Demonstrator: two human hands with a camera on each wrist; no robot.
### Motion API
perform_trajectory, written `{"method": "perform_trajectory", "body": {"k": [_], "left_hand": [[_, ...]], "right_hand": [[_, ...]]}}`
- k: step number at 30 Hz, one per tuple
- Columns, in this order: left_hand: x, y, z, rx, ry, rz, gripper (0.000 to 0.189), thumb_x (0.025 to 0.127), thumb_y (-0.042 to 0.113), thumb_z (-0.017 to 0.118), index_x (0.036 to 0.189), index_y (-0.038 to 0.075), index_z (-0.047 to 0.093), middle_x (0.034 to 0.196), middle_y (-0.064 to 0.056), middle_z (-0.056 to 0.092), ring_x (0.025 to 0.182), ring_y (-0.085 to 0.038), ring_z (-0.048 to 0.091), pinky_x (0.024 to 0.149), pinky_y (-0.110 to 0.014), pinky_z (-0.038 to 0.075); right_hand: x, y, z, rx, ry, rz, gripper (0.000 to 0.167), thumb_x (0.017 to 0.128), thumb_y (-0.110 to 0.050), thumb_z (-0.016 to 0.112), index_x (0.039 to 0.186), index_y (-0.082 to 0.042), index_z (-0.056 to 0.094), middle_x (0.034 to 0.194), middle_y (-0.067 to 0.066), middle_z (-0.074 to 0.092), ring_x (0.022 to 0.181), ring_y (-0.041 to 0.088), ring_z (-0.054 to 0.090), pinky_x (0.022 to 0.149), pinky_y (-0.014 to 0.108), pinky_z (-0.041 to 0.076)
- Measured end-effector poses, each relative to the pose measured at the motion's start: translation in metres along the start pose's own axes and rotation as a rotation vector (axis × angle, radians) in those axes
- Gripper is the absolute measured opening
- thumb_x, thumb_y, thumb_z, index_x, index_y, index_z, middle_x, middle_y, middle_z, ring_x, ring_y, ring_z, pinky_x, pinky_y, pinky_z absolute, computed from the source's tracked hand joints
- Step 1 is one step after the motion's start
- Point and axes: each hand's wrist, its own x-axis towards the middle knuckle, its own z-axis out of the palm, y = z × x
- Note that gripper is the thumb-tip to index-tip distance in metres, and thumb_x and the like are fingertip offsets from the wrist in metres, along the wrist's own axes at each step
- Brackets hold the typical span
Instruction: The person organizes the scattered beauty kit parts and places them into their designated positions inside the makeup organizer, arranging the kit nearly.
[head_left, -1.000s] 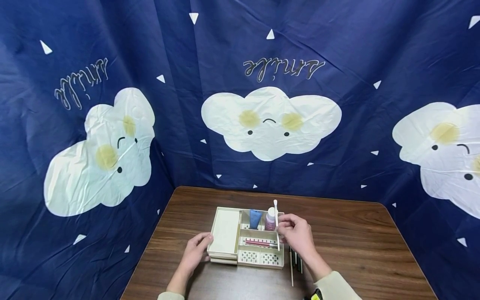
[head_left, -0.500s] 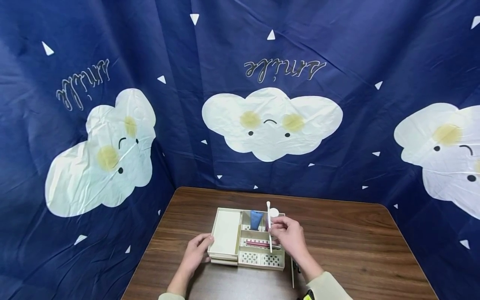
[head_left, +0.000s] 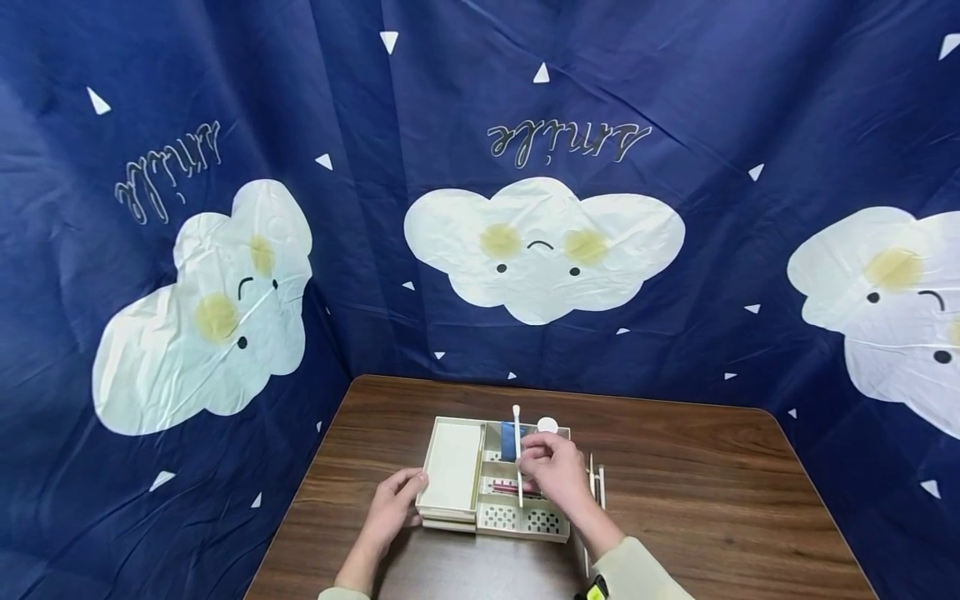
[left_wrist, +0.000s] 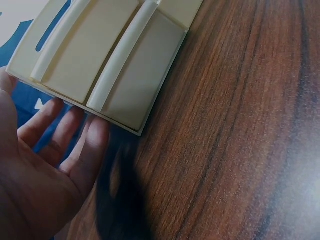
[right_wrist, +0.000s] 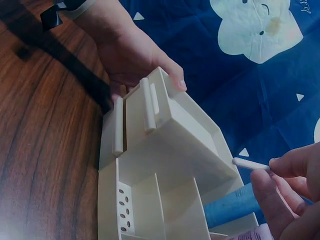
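Note:
A cream desk organizer [head_left: 450,462] stands on the table, with a raised drawer part on its left and open compartments on its right. My left hand [head_left: 393,498] grips its left side, thumb over the top rim; the left wrist view shows fingers against the side of the two drawers [left_wrist: 127,70]. Between thumb and fingertips, my right hand [head_left: 557,472] pinches a slim white stick [head_left: 517,454] with a rounded end, nearly upright above the compartments. Behind it a blue tube [right_wrist: 232,205] stands in a back compartment, next to a pink bottle [right_wrist: 257,233] with a white cap [head_left: 547,425].
A dark pink pen-like stick [head_left: 504,487] lies in the middle compartment, partly hidden by my right hand. Right of the organizer, several slim sticks [head_left: 602,483] lie on the brown wooden table [head_left: 697,492]. A blue cloud-print curtain [head_left: 360,275] hangs behind and at both sides.
My right hand has moved left with the white stick, from beside the bottle to in front of the blue tube. My left hand has stayed on the organizer.

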Motion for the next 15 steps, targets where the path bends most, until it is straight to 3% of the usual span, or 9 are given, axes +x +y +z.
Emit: {"method": "perform_trajectory", "body": {"k": [7, 15], "left_hand": [[0.0, -0.001, -0.001, 0.0, 0.007, 0.0, 0.043, 0.098, 0.033, 0.07, 0.125, 0.001, 0.067, 0.102, -0.01, 0.068, 0.081, -0.021, 0.069, 0.066, -0.043, 0.064], [0.0, 0.0, -0.001, -0.015, -0.004, 0.006, 0.042, 0.097, 0.033, 0.07, 0.124, 0.0, 0.067, 0.1, -0.01, 0.068, 0.081, -0.021, 0.069, 0.067, -0.044, 0.065]], "right_hand": [[0.0, 0.0, 0.011, 0.012, -0.042, -0.004, 0.033, 0.078, 0.009, 0.072, 0.111, 0.007, 0.07, 0.089, 0.015, 0.072, 0.069, 0.015, 0.07, 0.057, 0.043, 0.064], [0.0, 0.008, 0.026, 0.021, -0.095, 0.002, 0.033, 0.078, 0.01, 0.074, 0.11, 0.009, 0.068, 0.085, 0.013, 0.07, 0.063, 0.016, 0.068, 0.053, 0.035, 0.063]]}}
